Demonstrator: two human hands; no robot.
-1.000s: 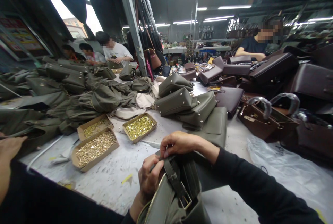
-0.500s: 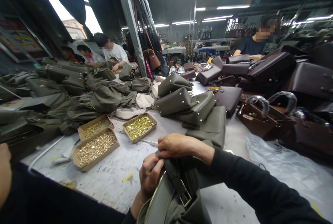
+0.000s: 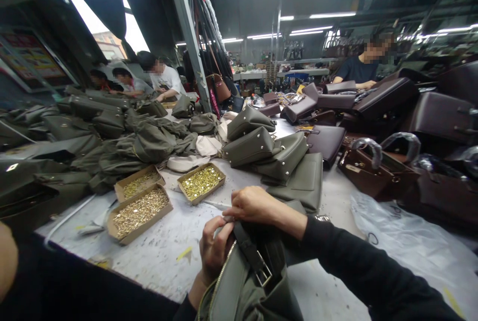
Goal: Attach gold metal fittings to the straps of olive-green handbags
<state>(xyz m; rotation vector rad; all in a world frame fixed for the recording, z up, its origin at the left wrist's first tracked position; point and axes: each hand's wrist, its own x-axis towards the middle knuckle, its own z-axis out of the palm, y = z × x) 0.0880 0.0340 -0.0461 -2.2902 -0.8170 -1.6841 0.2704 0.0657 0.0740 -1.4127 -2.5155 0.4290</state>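
Olive bag: the olive-green leather bag with a gold-toothed zip (image 3: pixel 233 286) is at the lower middle, mouth upward, gathered between the two hands; its base is out of view. The raised rim probably puts the spot being worked within reach of both sets of fingertips.
Left hand: the left hand (image 3: pixel 215 244) grips the rim from the near left side of the bag, thumb and fingers pinched together, seemingly to steady it.
Right hand: the right hand (image 3: pixel 256 206) arches over the top of the bag, fingers curled, tips meeting the left fingertips. Whether they pinch the rim or a small part cannot be told.
Buckled strap: a dark olive strap with a square metal buckle (image 3: pixel 248 249) hangs down the bag beside the zip, free of the palms.
Studs: an open cardboard box of bright gold studs (image 3: pixel 209 192) stands beyond the bag to the left; a cardboard box of rose-gold pieces (image 3: pixel 151 225) is farther left, perhaps set there for easy picking.
Stack: olive leather bags with metal feet (image 3: pixel 248 147) lie heaped beyond the bag, likely piled to save room.
Right side: a brown tote with plastic-wrapped handles (image 3: pixel 368 176) and a crumpled clear plastic sheet (image 3: pixel 407 241) lie to the bag's right.
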